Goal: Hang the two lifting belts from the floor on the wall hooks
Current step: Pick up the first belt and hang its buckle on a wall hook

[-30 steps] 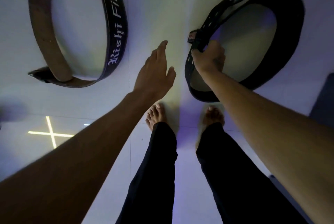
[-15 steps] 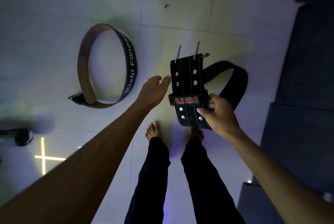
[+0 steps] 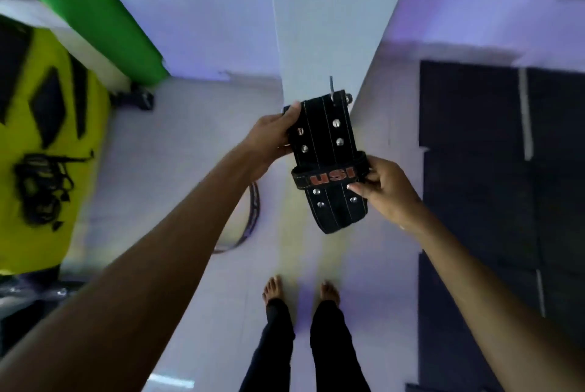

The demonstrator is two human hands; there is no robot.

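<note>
A black lifting belt [image 3: 323, 138] with metal studs and a red-lettered loop is held up in front of me, its buckle prongs at the top. My left hand [image 3: 269, 141] grips its upper left edge. My right hand [image 3: 384, 189] pinches the loop at its right side. The second belt [image 3: 251, 214], brown with a dark outer face, lies on the white floor below, mostly hidden behind my left forearm. No wall hooks are visible.
A white pillar corner [image 3: 316, 27] rises straight ahead. Dark floor mats [image 3: 493, 170] cover the right side. At left are a green panel [image 3: 95, 11], a yellow surface [image 3: 47, 170] with black straps, and my bare feet [image 3: 300, 290] on the tiles.
I have risen from the floor with the black belt. My left hand, free before, now grips the belt's upper edge. The view has swung up toward the pillar.
</note>
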